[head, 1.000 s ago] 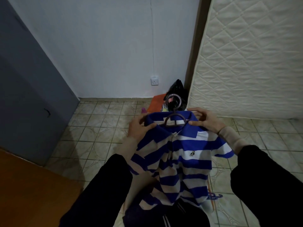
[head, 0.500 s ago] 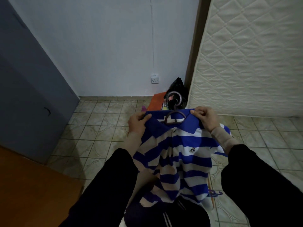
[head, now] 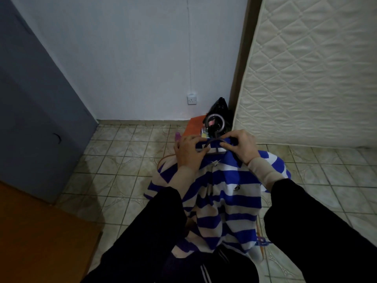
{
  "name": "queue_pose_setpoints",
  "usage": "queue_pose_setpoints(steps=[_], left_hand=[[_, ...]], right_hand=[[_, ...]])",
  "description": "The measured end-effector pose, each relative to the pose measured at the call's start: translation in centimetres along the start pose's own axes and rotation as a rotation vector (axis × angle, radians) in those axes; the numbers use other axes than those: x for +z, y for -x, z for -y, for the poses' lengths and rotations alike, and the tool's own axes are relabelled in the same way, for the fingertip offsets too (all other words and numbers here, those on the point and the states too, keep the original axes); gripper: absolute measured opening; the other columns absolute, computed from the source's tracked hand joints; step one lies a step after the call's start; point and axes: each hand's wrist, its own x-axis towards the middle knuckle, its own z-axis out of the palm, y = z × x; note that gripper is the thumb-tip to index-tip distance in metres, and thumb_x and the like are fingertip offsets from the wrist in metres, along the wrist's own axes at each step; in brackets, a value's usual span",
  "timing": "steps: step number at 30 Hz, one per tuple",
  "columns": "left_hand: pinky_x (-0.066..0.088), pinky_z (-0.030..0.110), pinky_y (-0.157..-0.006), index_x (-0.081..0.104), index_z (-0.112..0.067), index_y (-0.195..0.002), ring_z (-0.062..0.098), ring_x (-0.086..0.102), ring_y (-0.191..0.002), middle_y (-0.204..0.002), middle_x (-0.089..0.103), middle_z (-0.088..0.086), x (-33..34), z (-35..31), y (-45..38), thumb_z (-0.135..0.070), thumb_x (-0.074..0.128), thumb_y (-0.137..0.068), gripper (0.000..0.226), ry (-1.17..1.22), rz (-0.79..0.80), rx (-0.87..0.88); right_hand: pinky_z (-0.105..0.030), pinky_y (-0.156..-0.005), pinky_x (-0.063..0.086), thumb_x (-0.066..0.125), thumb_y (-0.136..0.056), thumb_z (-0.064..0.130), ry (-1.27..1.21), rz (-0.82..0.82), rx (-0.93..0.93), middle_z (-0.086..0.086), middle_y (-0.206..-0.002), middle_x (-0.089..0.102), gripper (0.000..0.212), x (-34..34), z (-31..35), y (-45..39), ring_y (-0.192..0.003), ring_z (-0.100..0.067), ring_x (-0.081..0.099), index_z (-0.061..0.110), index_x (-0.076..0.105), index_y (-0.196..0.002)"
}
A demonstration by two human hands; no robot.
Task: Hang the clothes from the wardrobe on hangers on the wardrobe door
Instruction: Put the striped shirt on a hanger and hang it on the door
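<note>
Now closing inward on the collar: left hand [head: 188, 153] and right hand [head: 242, 147] drawing together at the neck of the striped polo shirt [head: 222, 193], where half a second ago gripping the collar tips wide apart. Fingers [head: 201, 155] of the left hand curling shut over the blue collar and the dark hanger [head: 216, 144] beneath it; right-hand fingers [head: 231, 137] pinching closed over the top of the hanger's curved bar, just below the round hook [head: 215, 122]. Both holding cloth and hanger together, not either one alone, as far as can be told.

Also tilting and sinking a little: shirt now draping lower and further right than before, body of it spilling down between the two dark sleeves [head: 155, 231] toward the lap, right shoulder bulging out over the tiled floor [head: 114, 160]. Hanger already seated inside the neck, hook standing clear above the collar.

Probably settling and centring the collar on the hanger, so likely finishing the dressing step rather than starting it. Still remaining: carrying it to the wardrobe door and hooking it on; cannot say for certain whether the grey panel [head: 36, 111] at left is that door. Worth watching the loose placket, apparently unbuttoned, since the shirt could slide off one shoulder when lifted.
</note>
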Motion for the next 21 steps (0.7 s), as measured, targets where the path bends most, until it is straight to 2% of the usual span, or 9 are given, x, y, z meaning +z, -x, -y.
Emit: queue_pose_setpoints(steps=[4,7,10,12,14,16,18,19,21], left_hand=[[0.013,0.039,-0.104,0.066,-0.034,-0.102,0.011,0.040,-0.118,-0.117,0.055,-0.010,0.3,-0.8,0.2,-0.037,0.064,-0.083,0.020,-0.113,-0.012,-0.070],[0.015,0.037,-0.100,0.066,-0.035,-0.099,0.012,0.042,-0.115,-0.112,0.058,-0.011,0.1,-0.9,0.4,-0.038,0.064,-0.083,0.017,-0.120,-0.028,-0.080],[0.020,0.041,-0.103,0.067,-0.033,-0.096,0.016,0.044,-0.117,-0.110,0.062,-0.010,-0.1,-0.8,0.7,-0.036,0.064,-0.083,0.014,-0.101,-0.041,-0.078],[0.029,0.042,-0.103,0.070,-0.026,-0.094,0.021,0.045,-0.116,-0.109,0.062,-0.003,-0.4,-0.9,0.6,-0.029,0.069,-0.080,0.014,0.013,-0.052,-0.076],[0.036,0.034,-0.101,0.072,-0.015,-0.091,0.024,0.045,-0.112,-0.110,0.056,0.006,-1.0,-1.3,0.8,-0.017,0.073,-0.076,0.015,0.175,-0.094,-0.078],[0.033,0.022,-0.096,0.071,-0.010,-0.091,0.023,0.044,-0.112,-0.111,0.052,0.008,-1.9,-1.8,1.1,-0.011,0.073,-0.075,0.016,0.224,-0.115,-0.085],[0.030,0.017,-0.091,0.071,-0.010,-0.091,0.021,0.044,-0.110,-0.109,0.052,0.007,-2.9,-2.4,1.2,-0.010,0.073,-0.075,0.016,0.216,-0.127,-0.077],[0.031,0.017,-0.090,0.071,-0.011,-0.090,0.020,0.045,-0.108,-0.106,0.052,0.005,-3.5,-2.8,1.2,-0.010,0.073,-0.075,0.015,0.224,-0.133,-0.075],[0.036,0.021,-0.090,0.072,-0.011,-0.088,0.021,0.048,-0.106,-0.102,0.053,0.003,-4.9,-3.7,1.1,-0.007,0.073,-0.075,0.014,0.244,-0.160,-0.060]], right_hand=[[-0.041,-0.093,0.033,0.063,-0.085,0.027,0.078,-0.016,0.045,0.001,-0.099,0.069,0.016,-0.1,0.8,0.0,-0.104,-0.022,0.051,0.023,0.070,-0.099],[-0.037,-0.087,0.037,0.065,-0.084,0.023,0.045,-0.014,0.015,-0.004,-0.095,0.069,0.016,-0.2,1.1,0.1,-0.098,-0.025,0.052,0.020,0.072,-0.098],[-0.024,-0.080,0.040,0.066,-0.083,0.016,-0.071,0.007,-0.003,-0.007,-0.096,0.068,0.018,-0.3,1.7,0.5,-0.092,-0.023,0.059,0.014,0.071,-0.100],[-0.026,-0.084,0.045,0.067,-0.082,0.014,-0.101,-0.014,-0.034,-0.005,-0.095,0.068,0.018,-0.5,2.4,0.9,-0.089,-0.022,0.062,0.015,0.071,-0.099],[-0.035,-0.085,0.049,0.068,-0.080,0.012,-0.088,-0.065,-0.111,-0.003,-0.093,0.068,0.017,-0.9,3.2,1.1,-0.088,-0.021,0.061,0.016,0.071,-0.096],[-0.024,-0.083,0.046,0.066,-0.081,0.005,-0.127,-0.080,-0.173,-0.003,-0.095,0.066,0.016,-1.7,4.2,1.4,-0.088,-0.011,0.057,0.009,0.070,-0.096],[-0.015,-0.080,0.039,0.063,-0.083,0.006,-0.129,-0.074,-0.191,0.001,-0.097,0.062,0.017,-2.6,5.1,1.6,-0.090,-0.006,0.052,0.009,0.068,-0.099],[-0.014,-0.081,0.040,0.063,-0.084,0.007,-0.127,-0.077,-0.204,0.001,-0.098,0.061,0.017,-3.1,5.6,1.6,-0.090,-0.007,0.054,0.010,0.068,-0.100],[-0.026,-0.083,0.047,0.062,-0.085,0.008,-0.114,-0.078,-0.240,-0.003,-0.097,0.063,0.017,-4.1,6.6,1.3,-0.091,-0.015,0.057,0.010,0.068,-0.100]])
